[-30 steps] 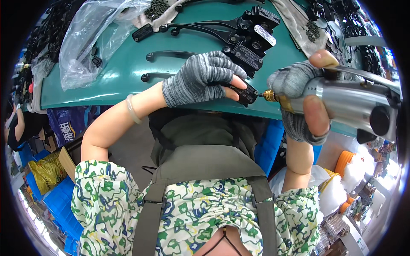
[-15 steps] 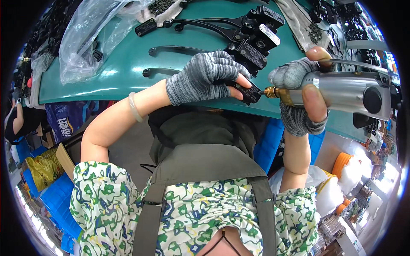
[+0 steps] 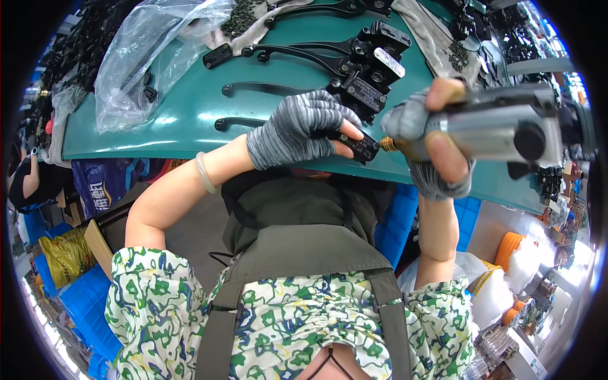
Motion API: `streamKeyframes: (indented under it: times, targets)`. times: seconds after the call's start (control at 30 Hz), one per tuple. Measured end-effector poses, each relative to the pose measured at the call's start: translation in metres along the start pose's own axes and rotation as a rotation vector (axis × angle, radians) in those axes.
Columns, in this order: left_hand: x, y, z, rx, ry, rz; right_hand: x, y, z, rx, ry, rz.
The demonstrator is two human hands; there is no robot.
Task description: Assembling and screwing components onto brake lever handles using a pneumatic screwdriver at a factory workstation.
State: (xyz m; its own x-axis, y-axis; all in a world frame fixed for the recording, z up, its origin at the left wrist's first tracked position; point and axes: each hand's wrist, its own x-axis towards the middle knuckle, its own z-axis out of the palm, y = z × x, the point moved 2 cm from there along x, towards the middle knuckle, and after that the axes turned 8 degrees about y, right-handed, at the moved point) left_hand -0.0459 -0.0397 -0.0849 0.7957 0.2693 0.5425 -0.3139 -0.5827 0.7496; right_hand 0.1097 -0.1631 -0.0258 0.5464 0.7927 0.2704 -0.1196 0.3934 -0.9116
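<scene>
Near the front of the green table, my left hand [image 3: 301,130], in a grey striped fingerless glove, closes round a black brake lever assembly [image 3: 363,147]. Its lever pokes out to the left of my wrist, and the boxy reservoir end shows past my fingertips. My right hand [image 3: 437,136], gloved alike, grips a silver power screwdriver [image 3: 491,134] held level. The screwdriver's brass-coloured nose is at the reservoir's right side; whether its tip touches a screw is too small to tell. Just beyond lie more black brake lever assemblies [image 3: 364,90], levers pointing left.
A small black reservoir cover [image 3: 218,56] lies beside a clear plastic bag [image 3: 136,76] at the back left. Small dark screws [image 3: 239,18] sit on a pale cloth behind. Another cloth [image 3: 427,35] lies at the back right. Blue crates [image 3: 396,218] stand below the table edge.
The screwdriver and my right hand have shifted slightly left, nose closer against the reservoir. My left hand keeps its hold on the brake lever assembly. The whole view has moved a little.
</scene>
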Motion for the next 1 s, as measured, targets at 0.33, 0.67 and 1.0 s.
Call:
streamKeyframes:
  times: [0.33,0.67,1.0]
  targets:
    - [0.003,0.001,-0.003,0.026,0.018,-0.050,0.002,0.014,0.036,0.045,0.018,-0.109]
    - [0.001,0.001,-0.005,0.064,0.056,-0.048,0.007,0.012,0.041,-0.187,-0.028,-0.065]
    - [-0.005,-0.002,-0.004,0.044,0.068,-0.051,0.009,0.010,0.051,0.070,-0.018,0.076]
